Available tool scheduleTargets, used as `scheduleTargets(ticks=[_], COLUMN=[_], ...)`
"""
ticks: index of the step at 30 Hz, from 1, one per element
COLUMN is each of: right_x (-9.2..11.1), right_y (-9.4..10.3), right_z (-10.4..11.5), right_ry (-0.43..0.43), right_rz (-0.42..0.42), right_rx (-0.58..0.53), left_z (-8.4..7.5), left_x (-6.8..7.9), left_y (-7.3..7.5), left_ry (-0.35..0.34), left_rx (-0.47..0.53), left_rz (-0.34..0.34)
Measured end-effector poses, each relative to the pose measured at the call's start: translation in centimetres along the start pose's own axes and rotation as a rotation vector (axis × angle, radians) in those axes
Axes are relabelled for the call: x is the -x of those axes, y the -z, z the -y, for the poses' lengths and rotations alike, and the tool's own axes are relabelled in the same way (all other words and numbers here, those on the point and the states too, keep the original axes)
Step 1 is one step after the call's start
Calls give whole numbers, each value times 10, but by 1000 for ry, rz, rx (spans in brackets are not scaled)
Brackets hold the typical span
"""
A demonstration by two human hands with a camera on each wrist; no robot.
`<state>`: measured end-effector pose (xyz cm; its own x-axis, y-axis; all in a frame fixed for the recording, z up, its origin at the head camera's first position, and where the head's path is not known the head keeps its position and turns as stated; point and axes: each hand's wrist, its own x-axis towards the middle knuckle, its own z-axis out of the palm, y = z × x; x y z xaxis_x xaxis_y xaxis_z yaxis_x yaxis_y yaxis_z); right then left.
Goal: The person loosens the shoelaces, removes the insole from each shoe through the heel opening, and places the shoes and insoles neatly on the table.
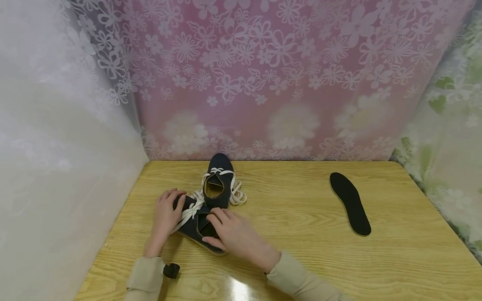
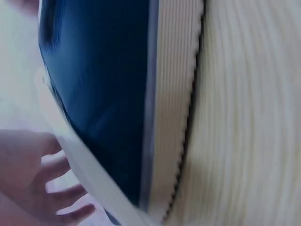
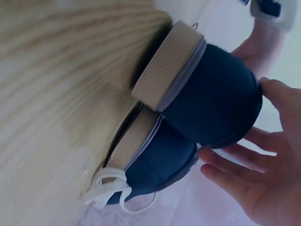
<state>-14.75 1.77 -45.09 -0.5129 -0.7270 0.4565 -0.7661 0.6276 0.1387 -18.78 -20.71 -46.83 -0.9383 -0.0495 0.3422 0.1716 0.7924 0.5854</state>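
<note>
A navy canvas sneaker with white laces lies slanted on the table at the left, its toe pointing away to the left. My left hand grips the toe end. Over the sneaker's opening, my right hand holds the collar, thumb on the near edge and fingers on the far one. The right wrist view shows the heel beside those spread fingers. Navy canvas and a ribbed tan sole edge fill much of the left wrist view. What lies deep inside the sneaker is hidden.
A second navy sneaker stands just behind, close against the first, its white laces trailing right. A black insole lies flat on the right of the wooden table. Floral curtains hang around the back and sides.
</note>
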Motion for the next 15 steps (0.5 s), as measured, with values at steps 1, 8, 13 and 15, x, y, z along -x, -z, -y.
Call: scheduleTargets(ticks=[1, 8, 13, 15], right_x=[0, 2, 5, 7], right_y=[0, 0, -1, -1], right_z=[2, 8, 5, 3], right_ry=[-13, -53, -15, -5], right_rz=[12, 29, -14, -25], right_rx=[-1, -1, 17, 13], left_z=[5, 21, 16, 14], left_x=[-1, -1, 5, 9], left_y=[0, -2, -1, -1], left_ry=[1, -33, 22, 40], left_rx=[-15, -49, -49, -58], left_rz=[36, 158, 163, 165])
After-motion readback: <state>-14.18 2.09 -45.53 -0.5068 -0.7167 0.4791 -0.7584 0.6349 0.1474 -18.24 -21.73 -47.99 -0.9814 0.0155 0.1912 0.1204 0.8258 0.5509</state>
